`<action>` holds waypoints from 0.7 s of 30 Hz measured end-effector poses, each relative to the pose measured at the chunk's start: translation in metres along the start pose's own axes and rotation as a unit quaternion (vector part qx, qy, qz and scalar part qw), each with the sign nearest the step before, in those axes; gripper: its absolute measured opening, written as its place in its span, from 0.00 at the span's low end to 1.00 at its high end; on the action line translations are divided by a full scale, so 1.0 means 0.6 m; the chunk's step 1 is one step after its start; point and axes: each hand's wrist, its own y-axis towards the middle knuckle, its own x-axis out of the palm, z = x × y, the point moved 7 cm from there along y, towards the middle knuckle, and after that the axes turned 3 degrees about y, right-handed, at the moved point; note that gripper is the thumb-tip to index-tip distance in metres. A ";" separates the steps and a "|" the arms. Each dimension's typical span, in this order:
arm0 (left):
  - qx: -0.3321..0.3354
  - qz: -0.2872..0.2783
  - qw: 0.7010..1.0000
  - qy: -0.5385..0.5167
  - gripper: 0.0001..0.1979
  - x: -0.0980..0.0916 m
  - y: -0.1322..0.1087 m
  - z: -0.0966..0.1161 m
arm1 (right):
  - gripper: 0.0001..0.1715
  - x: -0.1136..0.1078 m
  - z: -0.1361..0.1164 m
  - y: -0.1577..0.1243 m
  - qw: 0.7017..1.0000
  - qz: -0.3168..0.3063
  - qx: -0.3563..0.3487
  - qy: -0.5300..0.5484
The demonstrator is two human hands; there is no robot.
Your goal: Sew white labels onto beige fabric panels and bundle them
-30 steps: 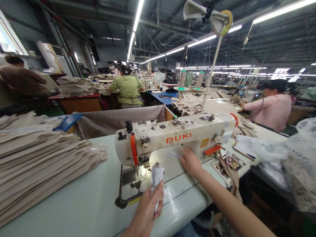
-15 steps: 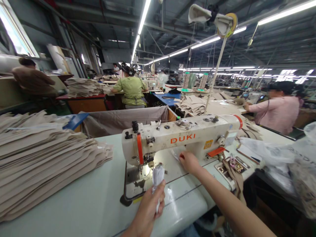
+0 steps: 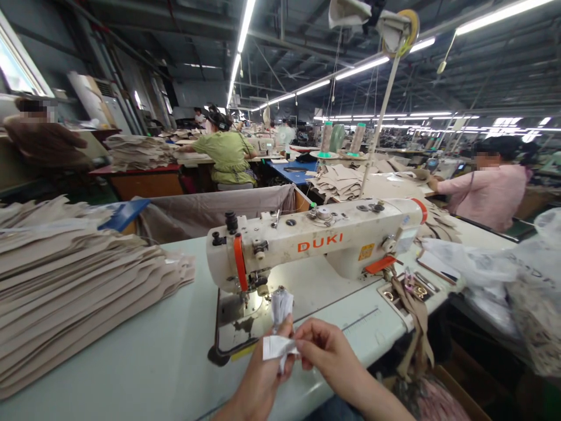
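My left hand [image 3: 263,371] is closed around a bundle of white fabric strips [image 3: 281,304], which look like labels and stick up past the fingers. Between the thumb and fingertips of my right hand [image 3: 324,354] is pinched one flat white strip [image 3: 276,347], lying across my left thumb and the bundle. Both hands are over the front edge of the table, just in front of the sewing machine [image 3: 319,237]. The needle area [image 3: 248,298] is a little beyond and left of the bundle, with nothing under it that I can make out.
Stacked beige fabric pieces [image 3: 87,298] cover the table's left side. A small tray [image 3: 397,304] with metal rings, tools and a hanging beige strap is at the right. Beyond it lie clear plastic bags [image 3: 526,263]. Several people work at other tables.
My right hand has come back from under the machine arm to my left hand, bringing a white strip. My left hand keeps its bundle in nearly the same place. The view has shifted slightly.
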 end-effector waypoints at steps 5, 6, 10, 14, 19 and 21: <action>-0.001 0.017 0.999 -0.030 0.30 0.007 -0.008 0.007 | 0.19 0.002 0.011 0.002 0.999 0.035 -0.038 -0.016; -0.005 0.019 0.999 -0.033 0.30 0.010 -0.010 0.009 | 0.19 0.002 0.014 0.002 0.998 0.039 -0.040 -0.029; -0.015 0.037 0.998 -0.037 0.32 0.015 -0.018 0.015 | 0.20 0.000 0.015 0.001 0.996 0.052 -0.049 -0.057; -0.016 0.053 0.998 -0.032 0.32 0.014 -0.020 0.016 | 0.22 0.004 0.015 0.003 0.999 0.030 -0.035 -0.015; -0.009 0.039 0.999 -0.031 0.32 0.019 -0.019 0.017 | 0.22 0.005 0.020 0.008 0.999 0.030 -0.012 0.027; -0.008 0.044 0.999 -0.025 0.32 0.018 -0.021 0.016 | 0.22 0.005 0.018 0.009 0.998 0.039 -0.012 0.049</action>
